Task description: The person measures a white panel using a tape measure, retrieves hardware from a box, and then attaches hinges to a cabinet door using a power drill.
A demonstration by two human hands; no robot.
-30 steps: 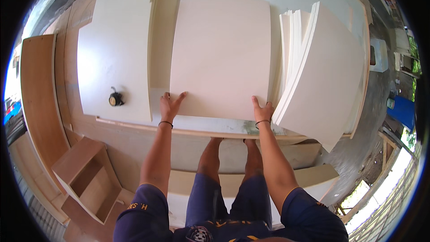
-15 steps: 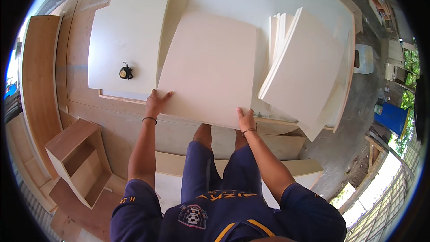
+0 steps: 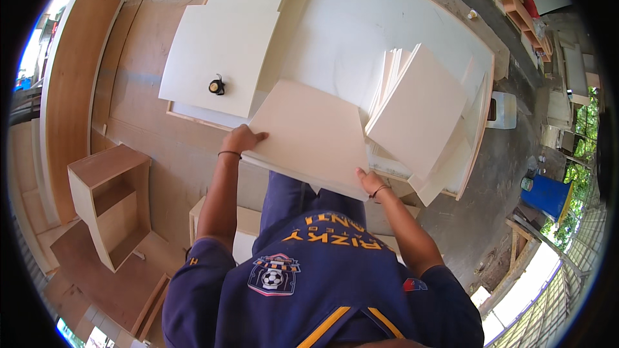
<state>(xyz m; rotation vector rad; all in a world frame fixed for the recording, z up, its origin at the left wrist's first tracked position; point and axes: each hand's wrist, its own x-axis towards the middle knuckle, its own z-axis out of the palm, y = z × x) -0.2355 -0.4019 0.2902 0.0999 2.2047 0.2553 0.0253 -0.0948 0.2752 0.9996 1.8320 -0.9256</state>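
A thin, pale pinkish-white board (image 3: 311, 132) lies in front of my body, held at its near edge by both hands. My left hand (image 3: 244, 139) grips its near left corner, thumb on top and fingers underneath, partly hidden. At the near right corner, my right hand (image 3: 369, 183) has its thumb on the top face; the other fingers are mostly hidden below. The board's far part lies over the white worktable (image 3: 335, 32), and its near edge reaches over my thighs. Just right of it, a leaning stack of similar boards (image 3: 419, 106) rests on the table.
A black tape measure (image 3: 217, 85) sits on a large white panel (image 3: 225, 45) at the left. Farther left are an open wooden box frame (image 3: 113, 200) and a long brown panel (image 3: 77, 96). On the right, a blue container (image 3: 547, 197) stands on the floor.
My hands have drawn the board toward my body, its near edge now over my thighs. The whole view has shifted and turned slightly; the stack still rests on the table.
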